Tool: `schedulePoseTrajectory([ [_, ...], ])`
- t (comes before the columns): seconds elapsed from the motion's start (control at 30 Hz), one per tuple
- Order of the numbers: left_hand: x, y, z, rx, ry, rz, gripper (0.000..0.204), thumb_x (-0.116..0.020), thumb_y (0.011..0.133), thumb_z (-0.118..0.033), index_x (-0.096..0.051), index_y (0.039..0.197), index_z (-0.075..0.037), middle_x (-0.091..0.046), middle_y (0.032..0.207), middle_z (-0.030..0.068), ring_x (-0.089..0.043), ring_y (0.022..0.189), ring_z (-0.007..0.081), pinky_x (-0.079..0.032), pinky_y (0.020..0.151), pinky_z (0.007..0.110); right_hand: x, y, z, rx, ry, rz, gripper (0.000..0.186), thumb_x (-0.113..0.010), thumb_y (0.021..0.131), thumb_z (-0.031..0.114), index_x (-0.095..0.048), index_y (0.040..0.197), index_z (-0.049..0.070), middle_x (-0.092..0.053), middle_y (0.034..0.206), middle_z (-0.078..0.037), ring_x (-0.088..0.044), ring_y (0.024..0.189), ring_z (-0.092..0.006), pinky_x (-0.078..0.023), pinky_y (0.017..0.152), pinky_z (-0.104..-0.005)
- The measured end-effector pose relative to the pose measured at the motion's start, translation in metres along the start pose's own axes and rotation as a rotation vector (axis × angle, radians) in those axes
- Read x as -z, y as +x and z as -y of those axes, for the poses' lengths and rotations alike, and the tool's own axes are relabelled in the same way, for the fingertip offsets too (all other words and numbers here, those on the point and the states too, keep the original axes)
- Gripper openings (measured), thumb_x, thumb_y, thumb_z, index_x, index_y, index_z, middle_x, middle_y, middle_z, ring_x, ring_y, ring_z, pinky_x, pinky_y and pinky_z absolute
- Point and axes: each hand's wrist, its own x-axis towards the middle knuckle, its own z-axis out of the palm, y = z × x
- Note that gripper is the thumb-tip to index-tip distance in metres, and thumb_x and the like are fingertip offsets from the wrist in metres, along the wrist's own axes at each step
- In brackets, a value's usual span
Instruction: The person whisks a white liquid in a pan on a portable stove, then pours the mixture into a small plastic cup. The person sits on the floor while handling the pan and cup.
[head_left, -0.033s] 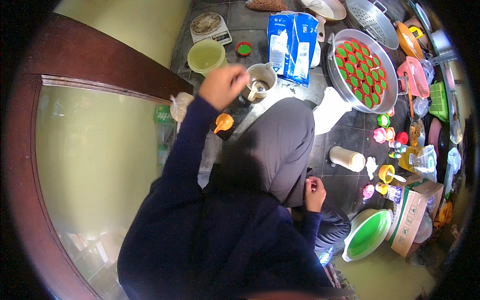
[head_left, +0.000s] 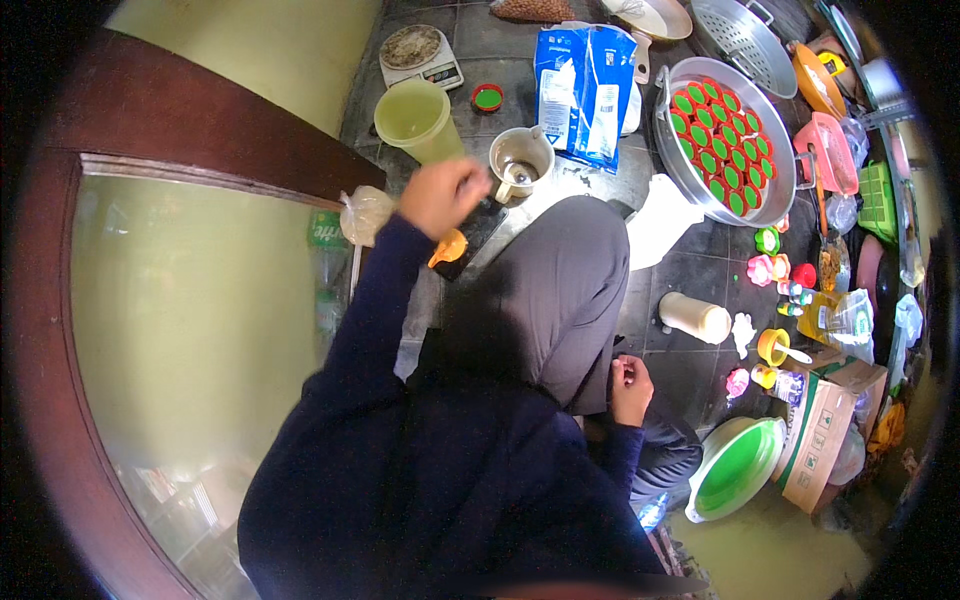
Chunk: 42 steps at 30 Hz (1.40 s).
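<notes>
My left hand (head_left: 441, 198) is raised between the pale green tub (head_left: 416, 116) and a small metal pitcher (head_left: 521, 163). Its fingers are curled together and slightly blurred; whatever they may hold is hidden. Just below the wrist, an orange funnel-shaped piece (head_left: 449, 247) lies on a dark flat surface. The pitcher stands upright with a little something in its bottom. Beside my bent knee, my right hand (head_left: 630, 390) rests with its fingers curled in; I cannot make out if anything is in them. A small red cup with green filling (head_left: 487, 97) stands beyond the tub.
A wide metal pan (head_left: 672, 175) holds several red cups with green filling. A blue packet (head_left: 585, 95) stands near the pitcher, with a scale (head_left: 420, 60) at the far left. To the right are a cream bottle (head_left: 695, 317), a cardboard box (head_left: 815, 430) and a green-lined basin (head_left: 735, 470).
My left hand has dropped a little toward me, uncovering more of the tub's side. The right hand stays by the knee.
</notes>
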Motion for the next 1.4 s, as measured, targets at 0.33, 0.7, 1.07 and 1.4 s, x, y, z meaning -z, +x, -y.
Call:
schedulePoseTrajectory([
  [0.33,-0.080,-0.106,0.111,0.079,0.271,0.132,0.047,-0.072,0.062,-0.008,-0.045,0.100,-0.004,-0.046,0.100,0.0189,-0.045,0.097,0.0385,-0.039,0.084,0.043,0.023,-0.027,-0.013,-0.033,-0.083,-0.152,0.015,-0.065,0.077,0.018,-0.061,0.086,0.007,-0.062,0.076,-0.010,-0.060,0.062,-0.0220,-0.047,0.059,-0.0324],
  [0.7,-0.015,-0.081,0.027,0.123,-0.668,0.092,0.036,-0.066,0.071,-0.004,-0.046,0.101,-0.006,-0.047,0.101,0.0050,-0.050,0.089,0.0135,-0.044,0.072,0.024,0.044,-0.041,0.064,0.047,0.520,-0.150,0.036,-0.070,0.075,0.015,-0.056,0.106,0.003,-0.059,0.080,-0.006,-0.054,0.064,-0.0095,-0.046,0.061,-0.0234],
  [1.07,-0.109,-0.026,-0.191,-0.300,-0.644,0.930,0.044,-0.072,0.063,-0.013,-0.048,0.098,-0.004,-0.055,0.088,0.0062,-0.055,0.075,0.0126,-0.046,0.068,0.025,0.110,-0.037,0.129,0.609,-0.010,-0.144,0.070,-0.071,0.067,0.013,-0.039,0.129,0.007,-0.046,0.117,-0.016,-0.050,0.105,-0.0347,-0.042,0.090,-0.0395],
  [1.4,-0.152,-0.037,-0.216,-0.511,-0.431,0.798,0.073,-0.074,0.060,-0.016,-0.035,0.121,-0.004,-0.054,0.103,0.0134,-0.058,0.086,0.0207,-0.047,0.075,0.032,0.117,-0.022,0.081,0.485,-0.131,-0.175,0.060,-0.068,0.061,0.013,-0.045,0.116,0.003,-0.047,0.107,-0.019,-0.047,0.102,-0.0372,-0.041,0.088,-0.0427],
])
